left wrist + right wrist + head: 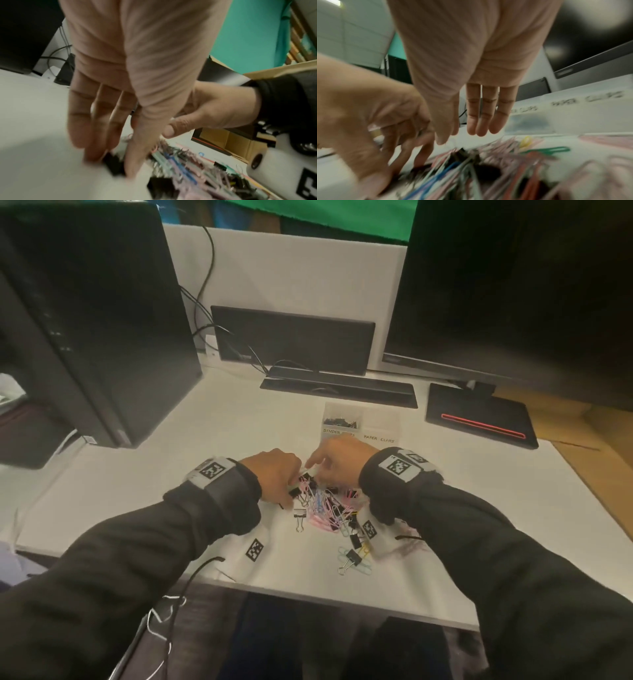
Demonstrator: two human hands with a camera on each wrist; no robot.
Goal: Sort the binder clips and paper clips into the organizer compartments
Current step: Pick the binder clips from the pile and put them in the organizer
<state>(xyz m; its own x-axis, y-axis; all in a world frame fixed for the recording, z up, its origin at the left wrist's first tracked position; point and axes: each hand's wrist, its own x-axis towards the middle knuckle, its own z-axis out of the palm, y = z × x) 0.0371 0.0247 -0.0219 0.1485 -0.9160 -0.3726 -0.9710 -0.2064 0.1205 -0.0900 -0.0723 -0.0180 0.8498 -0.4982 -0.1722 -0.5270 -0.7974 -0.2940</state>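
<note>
White desk (479,508); mixed heap of coloured wire paper clips and black binder clips (329,508) near front edge. Left hand (274,477) pinching black binder clip (114,167); right hand (337,463) spread, hovering. Clear two-compartment labelled organizer (380,422) behind, within reach for dropping.

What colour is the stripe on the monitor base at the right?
Red, on the black monitor base; the head view shows it best.

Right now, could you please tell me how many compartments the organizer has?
2. The left compartment, labelled binder clips, holds black clips; the right compartment, labelled paper clips, looks empty. None seems hidden.
</note>
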